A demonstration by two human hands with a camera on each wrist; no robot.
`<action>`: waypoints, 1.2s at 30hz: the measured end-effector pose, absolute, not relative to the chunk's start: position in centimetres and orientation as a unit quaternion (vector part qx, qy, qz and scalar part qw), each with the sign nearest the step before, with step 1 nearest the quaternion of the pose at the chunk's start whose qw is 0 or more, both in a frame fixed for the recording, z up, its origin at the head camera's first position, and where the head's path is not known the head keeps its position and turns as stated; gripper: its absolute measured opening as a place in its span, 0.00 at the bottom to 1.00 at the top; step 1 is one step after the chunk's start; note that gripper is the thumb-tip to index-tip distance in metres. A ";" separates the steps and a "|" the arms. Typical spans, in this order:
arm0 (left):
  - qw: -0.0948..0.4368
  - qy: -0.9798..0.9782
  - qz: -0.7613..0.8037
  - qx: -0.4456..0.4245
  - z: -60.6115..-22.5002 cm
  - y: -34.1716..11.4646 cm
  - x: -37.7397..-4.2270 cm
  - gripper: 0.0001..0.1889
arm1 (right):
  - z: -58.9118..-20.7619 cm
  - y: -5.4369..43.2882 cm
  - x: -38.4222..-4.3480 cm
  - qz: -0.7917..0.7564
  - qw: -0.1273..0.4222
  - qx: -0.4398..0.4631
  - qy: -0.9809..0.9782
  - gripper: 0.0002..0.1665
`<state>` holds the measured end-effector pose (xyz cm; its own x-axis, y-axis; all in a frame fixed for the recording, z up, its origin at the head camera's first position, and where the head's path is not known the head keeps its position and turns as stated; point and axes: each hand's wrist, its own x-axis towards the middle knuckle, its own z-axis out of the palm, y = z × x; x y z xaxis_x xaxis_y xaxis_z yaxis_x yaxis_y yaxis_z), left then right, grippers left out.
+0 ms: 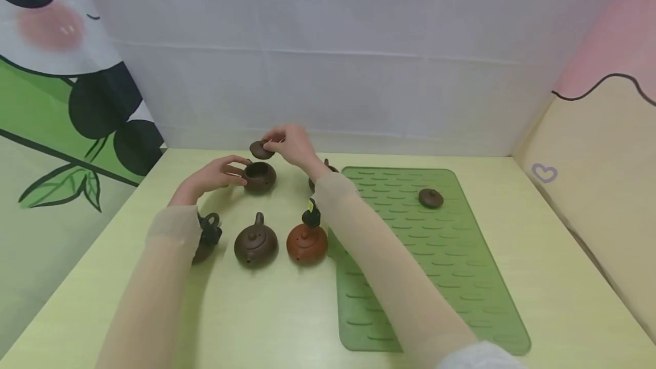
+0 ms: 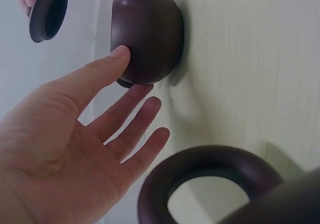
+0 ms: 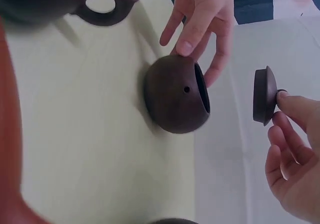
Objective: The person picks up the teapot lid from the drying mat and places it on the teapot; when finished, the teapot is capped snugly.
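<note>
A dark brown teapot (image 1: 259, 180) stands uncovered at the back of the table, its round opening showing. My left hand (image 1: 221, 174) holds it at the side, with the thumb (image 2: 120, 53) on its wall and the other fingers spread beside it. Just above and behind the opening, my right hand (image 1: 293, 144) pinches a dark brown teapot lid (image 3: 265, 95) by its knob. The lid hangs apart from the pot, tilted in the right wrist view. In the left wrist view the lid's (image 2: 48, 13) hollow underside shows.
Nearer stand a dark brown teapot (image 1: 256, 245) and a reddish-brown teapot (image 1: 306, 245), both lidded. Another dark teapot (image 1: 204, 250) is partly hidden by my left sleeve, one more (image 1: 332, 168) by my right wrist. A second lid (image 1: 430, 198) lies on a green mat (image 1: 441, 278).
</note>
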<state>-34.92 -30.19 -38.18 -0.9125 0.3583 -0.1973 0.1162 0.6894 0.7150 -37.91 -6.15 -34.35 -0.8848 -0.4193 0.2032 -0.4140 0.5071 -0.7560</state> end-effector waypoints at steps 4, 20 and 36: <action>0.163 0.904 0.376 0.125 -38.1 -30.2 -35.1 0.32 | -35.4 -7.1 -37.9 -0.489 -0.001 -0.217 0.845 0.11; 0.176 0.905 0.374 0.102 -37.6 -29.4 -34.6 0.32 | -37.6 -8.2 -36.4 -0.551 0.033 -0.155 0.820 0.11; 0.181 0.908 0.362 0.107 -38.6 -29.4 -35.9 0.33 | -39.1 -9.0 -36.5 -0.545 0.041 -0.088 0.833 0.10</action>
<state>-35.87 -29.41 -38.57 -0.9117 0.3246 -0.2517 0.0622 0.7148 0.6966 -36.50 -8.98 -39.12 -0.9810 -0.1921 0.0272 -0.1020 0.3913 -0.9146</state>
